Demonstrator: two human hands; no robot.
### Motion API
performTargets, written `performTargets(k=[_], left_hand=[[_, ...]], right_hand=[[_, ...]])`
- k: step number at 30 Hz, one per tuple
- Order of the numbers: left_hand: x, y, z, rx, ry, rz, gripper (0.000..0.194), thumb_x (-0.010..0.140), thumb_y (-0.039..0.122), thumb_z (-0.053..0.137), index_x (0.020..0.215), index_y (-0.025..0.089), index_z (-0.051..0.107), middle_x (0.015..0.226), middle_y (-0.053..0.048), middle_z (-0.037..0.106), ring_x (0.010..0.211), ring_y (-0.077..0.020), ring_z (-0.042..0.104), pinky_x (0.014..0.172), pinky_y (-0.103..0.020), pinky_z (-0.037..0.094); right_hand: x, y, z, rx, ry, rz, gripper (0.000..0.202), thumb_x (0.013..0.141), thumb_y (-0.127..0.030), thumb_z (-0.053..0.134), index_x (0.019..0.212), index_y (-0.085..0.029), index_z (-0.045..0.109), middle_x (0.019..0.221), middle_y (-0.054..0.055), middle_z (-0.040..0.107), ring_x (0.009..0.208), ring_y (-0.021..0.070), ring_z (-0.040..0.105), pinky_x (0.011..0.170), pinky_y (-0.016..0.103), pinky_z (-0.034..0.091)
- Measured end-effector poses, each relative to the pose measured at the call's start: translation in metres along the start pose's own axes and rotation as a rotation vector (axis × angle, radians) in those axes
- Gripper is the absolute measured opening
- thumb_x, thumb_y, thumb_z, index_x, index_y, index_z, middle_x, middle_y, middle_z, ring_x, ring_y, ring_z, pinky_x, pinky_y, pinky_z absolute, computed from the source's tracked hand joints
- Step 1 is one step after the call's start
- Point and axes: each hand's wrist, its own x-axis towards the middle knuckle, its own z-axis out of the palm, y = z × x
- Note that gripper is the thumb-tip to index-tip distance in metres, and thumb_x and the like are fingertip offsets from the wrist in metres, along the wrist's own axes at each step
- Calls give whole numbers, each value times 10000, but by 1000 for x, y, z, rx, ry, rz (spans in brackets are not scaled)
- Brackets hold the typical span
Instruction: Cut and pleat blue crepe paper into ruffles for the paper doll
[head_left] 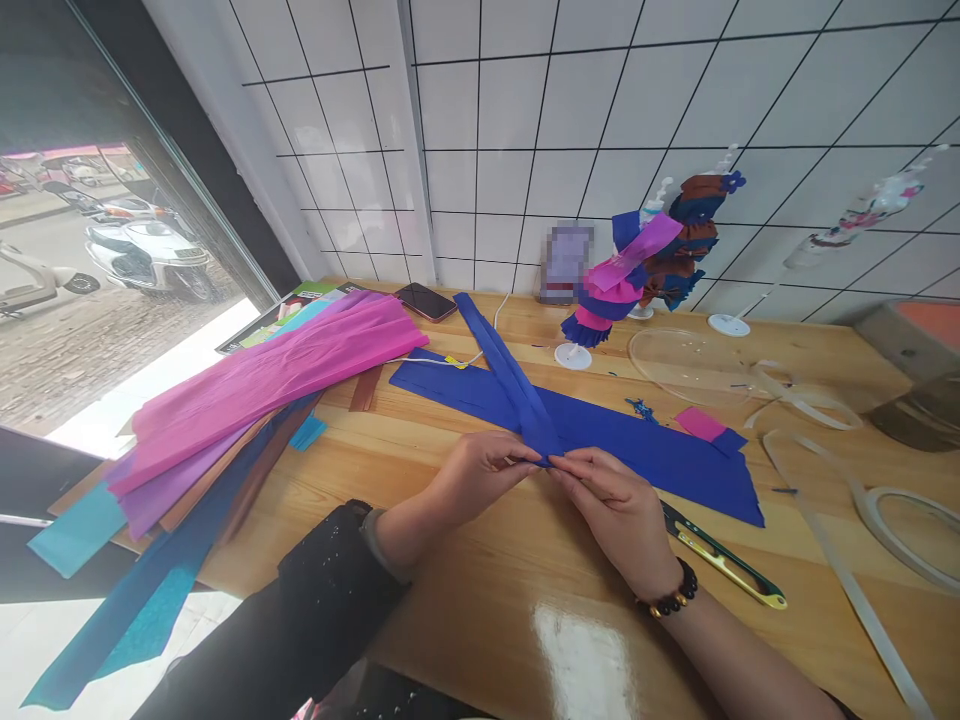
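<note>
A narrow folded strip of blue crepe paper (504, 360) runs from the back of the table toward me. Its near end is pinched between the fingertips of my left hand (480, 475) and my right hand (619, 500), which almost meet there. Beneath the strip lies a wider blue paper sheet (637, 450), flat on the wooden table (480, 620). A green and yellow utility knife (724, 555) rests just right of my right wrist.
Pink and other coloured paper sheets (277, 370) are piled at left, some hanging over the edge. A phone (426, 302) lies at the back. Ruffled paper decorations on stands (619, 275) stand by the tiled wall. Rolls of white tape (907, 530) and paper scraps (705, 424) lie right.
</note>
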Motion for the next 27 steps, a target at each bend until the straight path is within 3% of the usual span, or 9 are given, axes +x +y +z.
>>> performTargets(k=[15,27], left_hand=[[1,-1,-3,98,-32,27,157,764,233,539,813,171,675,737,-33,648,613,-100,551,577,-195,429],[0,3,-4,51,-40,2,139,759,219,533,767,152,654,725,-31,636,646,-103,564,585,-188,447]], right_hand=[[2,0,-2,-82,-30,-34,170,809,-286,496,856,-239,652,832,48,643,793,177,594,719,315,486],[0,2,0,-65,-19,-11,126,801,-253,516,826,-215,633,838,48,634,812,171,583,746,301,465]])
